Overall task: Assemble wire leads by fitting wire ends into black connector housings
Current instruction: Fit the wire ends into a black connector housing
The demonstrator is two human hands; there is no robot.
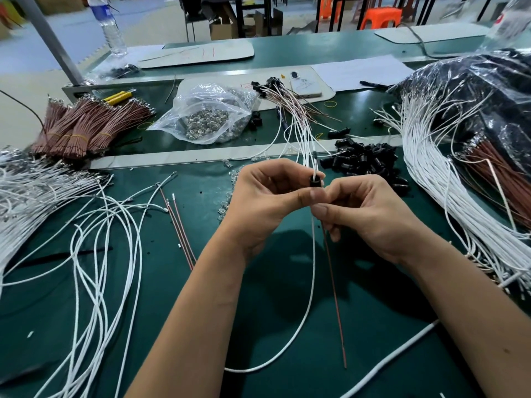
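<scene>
Over the green bench my left hand (268,196) pinches a small black connector housing (315,180) between thumb and fingers. My right hand (370,214) meets it from the right, its thumb and fingers pinching a white wire (311,282) and a thin brown wire (334,297) just below the housing. Both wires hang down toward me. A white wire end shows at the housing's top. A pile of loose black housings (367,160) lies just behind my hands.
Loose white wires (94,254) spread at the left, and a big white bundle (436,173) curves at the right beside a plastic bag. Brown wire bundles (77,127), a bag of metal terminals (207,116) and finished leads (290,104) lie further back. A phone (306,84) rests beyond.
</scene>
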